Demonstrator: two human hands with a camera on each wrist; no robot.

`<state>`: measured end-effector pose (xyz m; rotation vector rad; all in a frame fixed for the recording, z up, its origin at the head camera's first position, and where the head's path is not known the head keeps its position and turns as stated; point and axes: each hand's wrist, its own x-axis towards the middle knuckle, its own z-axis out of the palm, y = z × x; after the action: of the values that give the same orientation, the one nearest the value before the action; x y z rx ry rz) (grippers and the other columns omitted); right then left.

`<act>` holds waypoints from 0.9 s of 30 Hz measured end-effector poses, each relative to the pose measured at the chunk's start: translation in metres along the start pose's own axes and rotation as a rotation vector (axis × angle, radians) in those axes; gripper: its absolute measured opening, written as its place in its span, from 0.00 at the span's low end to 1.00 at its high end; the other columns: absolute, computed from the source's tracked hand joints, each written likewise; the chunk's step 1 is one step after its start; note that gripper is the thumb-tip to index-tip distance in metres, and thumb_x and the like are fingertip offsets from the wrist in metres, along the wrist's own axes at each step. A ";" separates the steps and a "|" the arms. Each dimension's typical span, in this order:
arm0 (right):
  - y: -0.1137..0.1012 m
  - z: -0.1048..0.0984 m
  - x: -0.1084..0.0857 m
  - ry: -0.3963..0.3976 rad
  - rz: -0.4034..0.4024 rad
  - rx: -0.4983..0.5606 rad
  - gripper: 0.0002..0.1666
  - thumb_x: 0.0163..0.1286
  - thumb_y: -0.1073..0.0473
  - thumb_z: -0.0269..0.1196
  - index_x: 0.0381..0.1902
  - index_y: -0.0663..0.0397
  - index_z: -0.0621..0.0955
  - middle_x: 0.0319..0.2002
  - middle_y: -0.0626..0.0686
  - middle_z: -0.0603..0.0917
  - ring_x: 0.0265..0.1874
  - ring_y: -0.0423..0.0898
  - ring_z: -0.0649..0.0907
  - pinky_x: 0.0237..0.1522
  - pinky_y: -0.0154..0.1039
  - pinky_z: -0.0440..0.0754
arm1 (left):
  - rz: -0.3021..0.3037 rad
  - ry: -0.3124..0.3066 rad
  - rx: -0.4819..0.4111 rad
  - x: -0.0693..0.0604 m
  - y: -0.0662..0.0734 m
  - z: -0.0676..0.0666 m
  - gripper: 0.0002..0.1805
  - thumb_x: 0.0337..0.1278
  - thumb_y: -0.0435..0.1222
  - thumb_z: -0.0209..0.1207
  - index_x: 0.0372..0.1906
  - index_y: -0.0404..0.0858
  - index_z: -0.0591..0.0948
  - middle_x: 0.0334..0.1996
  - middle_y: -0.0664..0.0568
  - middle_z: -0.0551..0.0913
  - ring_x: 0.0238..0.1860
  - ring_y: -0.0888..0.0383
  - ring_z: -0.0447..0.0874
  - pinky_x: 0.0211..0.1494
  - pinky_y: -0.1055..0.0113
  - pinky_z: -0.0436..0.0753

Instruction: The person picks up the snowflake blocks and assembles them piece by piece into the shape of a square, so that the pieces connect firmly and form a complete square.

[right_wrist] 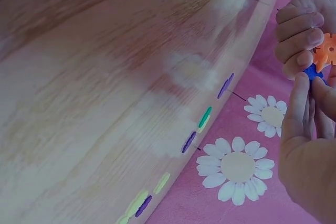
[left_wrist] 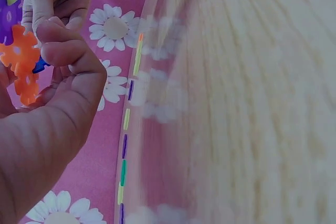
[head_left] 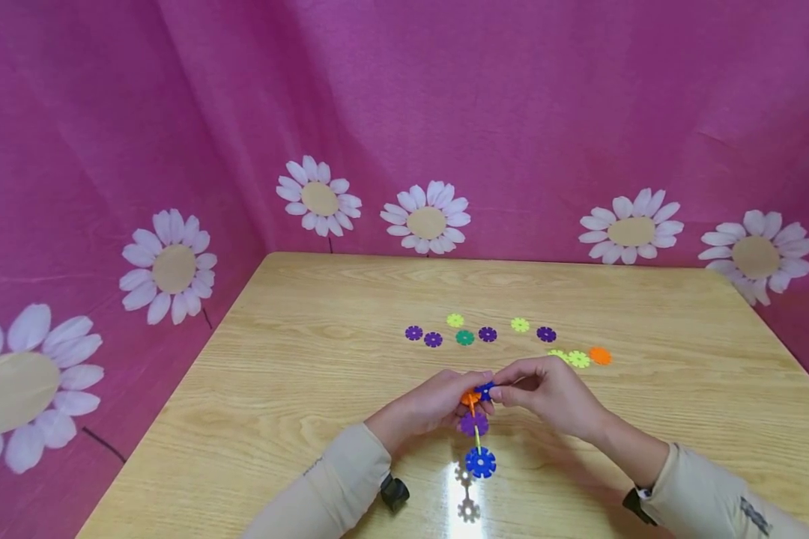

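My left hand grips a chain of notched plastic discs by its orange disc. From the hand the chain hangs down over the table: a purple disc, a thin yellow piece seen edge-on, then a blue disc at the bottom. My right hand pinches another blue disc between thumb and forefinger, right against the orange part. In the right wrist view this blue disc sits between both hands' fingers. Whether it is slotted into the orange one I cannot tell.
Loose discs lie beyond the hands on the wooden table: several purple and yellow ones, one green disc and one orange disc. A pink curtain with daisies stands behind the table's far edge.
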<state>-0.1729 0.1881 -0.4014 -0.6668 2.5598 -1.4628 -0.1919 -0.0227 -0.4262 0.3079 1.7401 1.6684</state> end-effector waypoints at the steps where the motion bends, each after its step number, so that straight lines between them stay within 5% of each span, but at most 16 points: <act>1: 0.001 0.000 0.000 -0.001 0.001 0.001 0.08 0.64 0.60 0.70 0.41 0.54 0.88 0.38 0.53 0.90 0.34 0.40 0.88 0.38 0.35 0.87 | 0.000 -0.001 -0.001 0.000 0.000 0.000 0.33 0.72 0.55 0.49 0.46 0.25 0.82 0.28 0.52 0.83 0.22 0.64 0.78 0.26 0.75 0.77; 9: 0.007 -0.012 0.000 -0.059 0.016 -0.013 0.14 0.64 0.57 0.71 0.45 0.57 0.87 0.42 0.56 0.90 0.36 0.44 0.89 0.39 0.33 0.87 | -0.012 -0.004 0.015 -0.001 -0.001 0.000 0.31 0.72 0.54 0.50 0.41 0.26 0.83 0.25 0.53 0.83 0.22 0.63 0.77 0.25 0.74 0.76; 16: 0.023 -0.031 0.002 -0.043 0.110 -0.178 0.20 0.63 0.55 0.71 0.49 0.61 0.86 0.39 0.52 0.88 0.33 0.42 0.85 0.35 0.31 0.84 | -0.033 0.012 0.028 -0.002 -0.002 0.000 0.27 0.71 0.54 0.51 0.30 0.35 0.83 0.22 0.54 0.83 0.19 0.64 0.75 0.24 0.74 0.74; 27: 0.047 -0.058 0.003 -0.004 0.197 -0.428 0.23 0.62 0.53 0.72 0.50 0.62 0.84 0.30 0.49 0.81 0.27 0.42 0.75 0.23 0.32 0.70 | -0.042 0.034 0.040 -0.004 -0.001 -0.001 0.28 0.70 0.54 0.52 0.30 0.33 0.84 0.22 0.53 0.83 0.20 0.63 0.75 0.24 0.74 0.74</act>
<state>-0.2086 0.2533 -0.4097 -0.4390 2.8631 -0.8612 -0.1895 -0.0259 -0.4256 0.2608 1.7950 1.6195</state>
